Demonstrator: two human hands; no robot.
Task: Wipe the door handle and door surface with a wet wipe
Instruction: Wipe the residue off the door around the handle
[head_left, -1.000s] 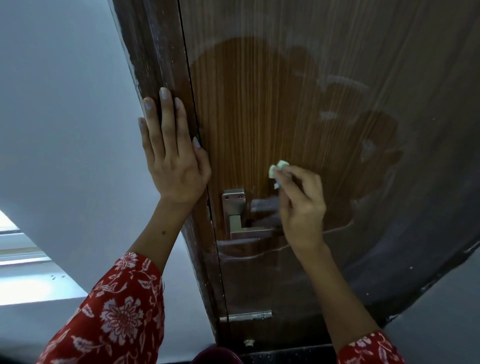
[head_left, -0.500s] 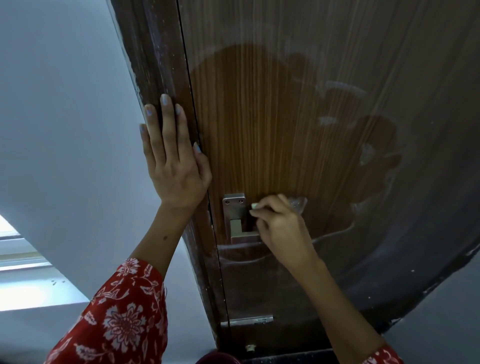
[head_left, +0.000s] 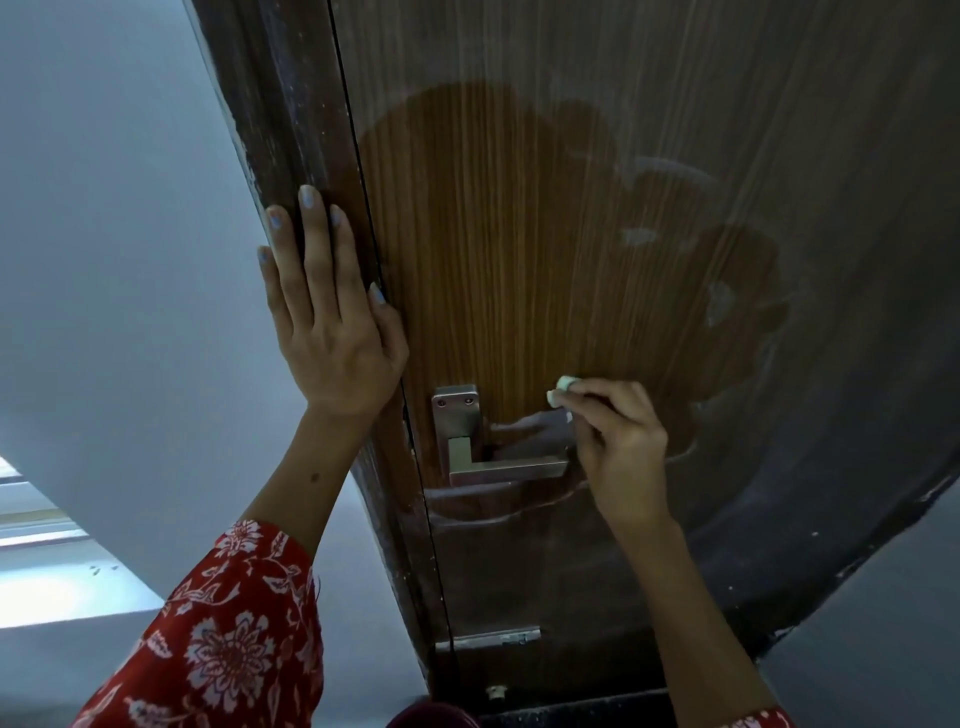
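A brown wooden door (head_left: 519, 249) fills the upper middle; a darker wiped patch stands out from the dusty grey film around it. A square metal door handle (head_left: 498, 467) with its back plate (head_left: 456, 415) sits low on the door. My right hand (head_left: 618, 447) pinches a small wadded wet wipe (head_left: 563, 385) against the door, just above the right end of the lever. My left hand (head_left: 327, 317) lies flat, fingers spread, on the dark door frame (head_left: 306, 130) to the left of the handle.
A pale grey wall (head_left: 114, 234) runs along the left. A bright window ledge (head_left: 47, 571) shows at lower left. A metal latch plate (head_left: 488, 636) sits low on the door edge. Red floral sleeves (head_left: 228, 639) cover my forearms.
My right hand went from above the handle down onto the lever, then moved right and up to the door surface beside the lever's end. My left hand stayed on the frame.
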